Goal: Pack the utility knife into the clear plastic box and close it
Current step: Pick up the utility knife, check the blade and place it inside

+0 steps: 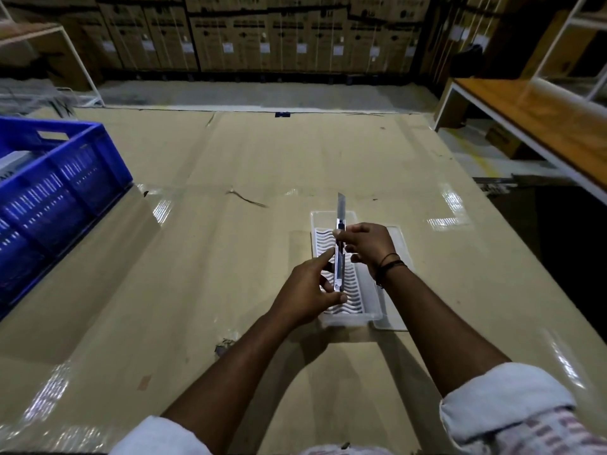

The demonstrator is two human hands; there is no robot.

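Observation:
A slim silver utility knife is held above the open clear plastic box, its blade extended and pointing away from me. My left hand pinches the near end of the handle. My right hand grips the knife's middle, thumb on the slider. The box lies lengthwise on the table, with a white wavy-patterned insert inside. Its clear lid lies flat to the right of the box, partly hidden by my right wrist.
A blue slotted crate stands at the table's left edge. The table top is covered in taped cardboard. A wooden-topped bench is at the right, and stacked cartons line the back wall.

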